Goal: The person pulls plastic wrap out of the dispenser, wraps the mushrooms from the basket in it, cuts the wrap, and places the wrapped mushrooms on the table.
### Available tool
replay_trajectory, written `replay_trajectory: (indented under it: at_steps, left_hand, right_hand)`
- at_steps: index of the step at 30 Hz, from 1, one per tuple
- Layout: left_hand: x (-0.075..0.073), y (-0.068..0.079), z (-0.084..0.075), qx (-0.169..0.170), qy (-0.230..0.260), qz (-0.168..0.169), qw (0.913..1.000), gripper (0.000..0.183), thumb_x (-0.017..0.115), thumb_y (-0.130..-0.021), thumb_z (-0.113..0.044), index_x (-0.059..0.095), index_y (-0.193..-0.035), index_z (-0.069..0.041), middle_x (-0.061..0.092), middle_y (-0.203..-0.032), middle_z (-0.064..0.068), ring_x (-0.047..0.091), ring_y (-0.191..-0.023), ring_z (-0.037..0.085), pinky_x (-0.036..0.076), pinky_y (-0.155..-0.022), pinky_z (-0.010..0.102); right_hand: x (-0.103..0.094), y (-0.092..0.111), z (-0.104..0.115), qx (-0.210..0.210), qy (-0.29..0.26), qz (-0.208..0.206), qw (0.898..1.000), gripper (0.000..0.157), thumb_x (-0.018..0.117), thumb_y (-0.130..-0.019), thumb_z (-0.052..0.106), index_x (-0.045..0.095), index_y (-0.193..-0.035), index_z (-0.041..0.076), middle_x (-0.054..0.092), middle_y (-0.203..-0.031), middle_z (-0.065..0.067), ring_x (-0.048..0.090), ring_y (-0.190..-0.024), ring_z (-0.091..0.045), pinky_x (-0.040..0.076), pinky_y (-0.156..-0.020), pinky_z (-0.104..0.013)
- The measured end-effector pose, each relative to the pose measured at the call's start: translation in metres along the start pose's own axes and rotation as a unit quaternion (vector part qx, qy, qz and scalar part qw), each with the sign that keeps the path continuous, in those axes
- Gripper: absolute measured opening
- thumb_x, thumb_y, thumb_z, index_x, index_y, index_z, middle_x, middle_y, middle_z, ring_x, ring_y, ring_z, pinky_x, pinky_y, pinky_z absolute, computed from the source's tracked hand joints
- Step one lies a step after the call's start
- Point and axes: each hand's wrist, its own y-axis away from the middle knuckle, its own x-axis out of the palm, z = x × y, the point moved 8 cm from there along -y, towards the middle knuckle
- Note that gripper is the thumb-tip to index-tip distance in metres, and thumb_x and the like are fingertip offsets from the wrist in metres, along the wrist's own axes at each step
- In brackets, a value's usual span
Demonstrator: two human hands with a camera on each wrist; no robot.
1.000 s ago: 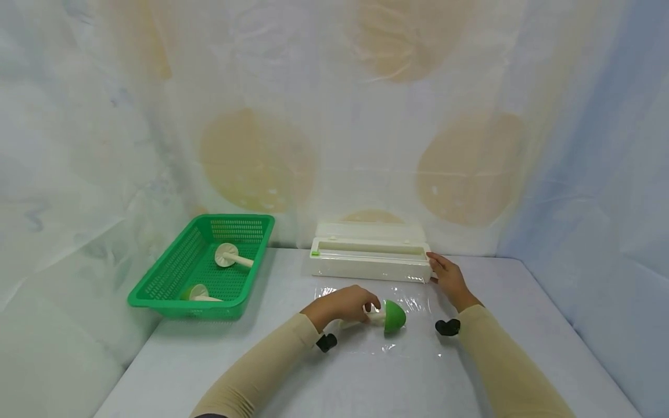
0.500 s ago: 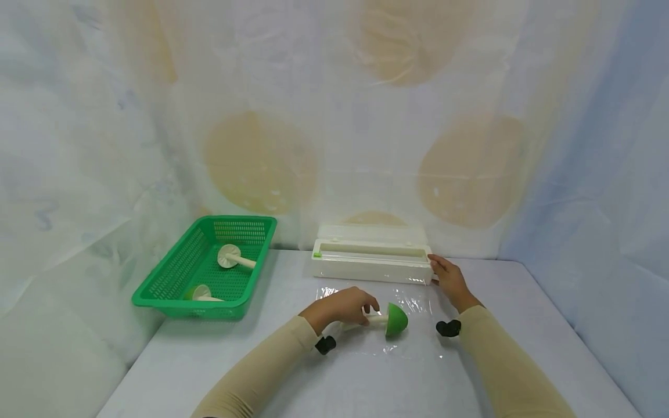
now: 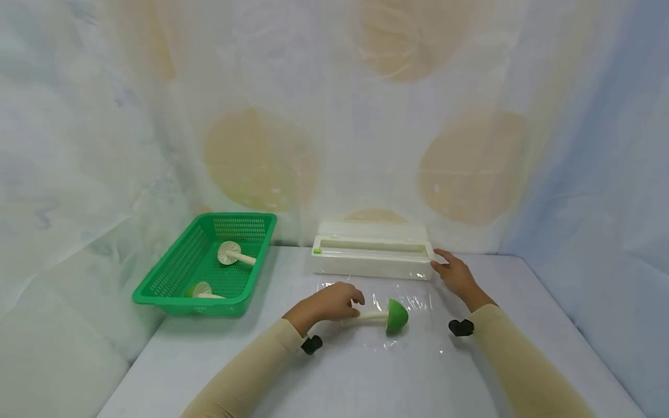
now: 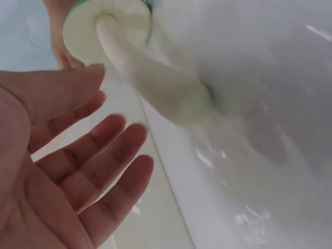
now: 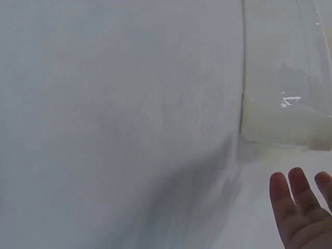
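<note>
A toy mushroom with a green cap point(image 3: 397, 316) and a white stem point(image 4: 150, 78) lies on its side on a sheet of clear cling film point(image 3: 420, 302). By the stem's free end, my left hand point(image 3: 331, 303) is spread with fingers loosely bent and nothing in them; the left wrist view shows the palm point(image 4: 57, 176) apart from the stem. Behind the mushroom stands a white cling film dispenser point(image 3: 373, 267), its lid raised. My right hand point(image 3: 459, 278) is at the dispenser's right end, and in the right wrist view its fingers point(image 5: 282, 202) are extended, a small gap from that end.
A green plastic basket point(image 3: 198, 308) stands at the left of the white table point(image 3: 376, 383), with one mushroom point(image 3: 229, 253) towards its back and another mushroom point(image 3: 201, 289) near its front. Patterned sheeting point(image 3: 366, 145) closes off the back and both sides.
My left hand has drawn back leftward off the mushroom's stem. The right hand has eased slightly right, away from the dispenser's end. The mushroom stays on the film.
</note>
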Motion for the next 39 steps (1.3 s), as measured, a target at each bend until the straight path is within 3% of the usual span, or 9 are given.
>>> replay_trajectory:
  at_steps: [6,12,21,25,30,33,36,39]
  left_hand:
    - [-0.012,0.025,0.023,-0.013,0.022,-0.021,0.9995,0.013,0.071,-0.088,-0.013,0.073,-0.101,-0.012,0.066,-0.098,-0.006,0.061,-0.084,0.009,0.049,-0.076,0.025]
    - [-0.013,0.046,0.037,-0.009,0.043,-0.022,0.9988,0.012,0.070,-0.088,-0.010,0.072,-0.099,-0.007,0.069,-0.096,0.000,0.062,-0.081,0.007,0.050,-0.075,0.026]
    - [-0.003,0.079,0.051,-0.043,0.042,0.000,0.9982,0.014,0.074,-0.085,-0.016,0.074,-0.099,-0.011,0.064,-0.086,-0.012,0.057,-0.079,0.004,0.050,-0.075,0.026]
    - [0.003,0.093,0.051,-0.050,0.056,0.007,0.9972,0.018,0.078,-0.081,-0.017,0.074,-0.098,-0.011,0.063,-0.083,-0.013,0.055,-0.078,0.004,0.049,-0.073,0.026]
    - [0.011,0.102,0.047,-0.046,0.055,0.027,0.9971,0.025,0.086,-0.073,-0.017,0.074,-0.095,-0.012,0.061,-0.081,-0.014,0.053,-0.075,0.003,0.048,-0.070,0.024]
    - [0.014,0.103,0.045,-0.028,0.030,0.028,0.9988,0.021,0.085,-0.073,-0.016,0.075,-0.092,-0.014,0.058,-0.080,-0.015,0.052,-0.074,0.002,0.047,-0.069,0.024]
    - [0.014,0.101,0.041,0.000,-0.010,0.018,0.9998,0.011,0.080,-0.078,-0.013,0.076,-0.087,-0.016,0.057,-0.079,-0.015,0.051,-0.073,0.001,0.047,-0.069,0.023]
    - [0.016,0.099,0.039,0.013,-0.042,0.008,0.9990,0.009,0.076,-0.081,-0.009,0.075,-0.083,-0.018,0.056,-0.076,-0.016,0.051,-0.072,0.001,0.047,-0.069,0.023]
  right_hand:
    - [-0.010,0.020,0.006,-0.027,0.079,0.006,0.996,0.062,0.058,-0.099,0.032,0.034,-0.150,0.006,0.033,-0.148,-0.025,0.042,-0.126,-0.046,0.041,-0.094,-0.061]
    - [-0.011,0.052,0.013,-0.068,0.117,0.026,0.990,0.048,0.062,-0.097,0.029,0.051,-0.138,0.005,0.049,-0.136,-0.023,0.055,-0.112,-0.044,0.050,-0.085,-0.053]
    - [0.018,0.099,0.034,-0.089,0.137,0.129,0.978,0.030,0.075,-0.086,0.026,0.070,-0.111,0.011,0.067,-0.110,-0.001,0.060,-0.104,-0.029,0.050,-0.086,-0.047]
    - [0.035,0.120,0.037,-0.109,0.150,0.186,0.965,0.025,0.081,-0.079,0.030,0.070,-0.098,0.019,0.065,-0.100,0.009,0.059,-0.101,-0.025,0.049,-0.086,-0.049]
    - [0.052,0.133,0.037,-0.176,0.176,0.226,0.942,0.026,0.082,-0.076,0.038,0.070,-0.095,0.025,0.061,-0.097,0.018,0.058,-0.097,-0.015,0.048,-0.085,-0.045]
    - [0.058,0.136,0.036,-0.217,0.203,0.229,0.927,0.026,0.081,-0.076,0.040,0.070,-0.095,0.025,0.058,-0.096,0.021,0.056,-0.092,-0.007,0.050,-0.082,-0.037]
    - [0.061,0.139,0.038,-0.257,0.228,0.218,0.914,0.016,0.080,-0.078,0.033,0.071,-0.090,0.026,0.056,-0.093,0.022,0.053,-0.088,-0.003,0.050,-0.078,-0.032]
    - [0.062,0.142,0.042,-0.278,0.233,0.202,0.910,0.012,0.078,-0.081,0.021,0.068,-0.083,0.027,0.055,-0.092,0.021,0.051,-0.086,-0.003,0.050,-0.076,-0.030]
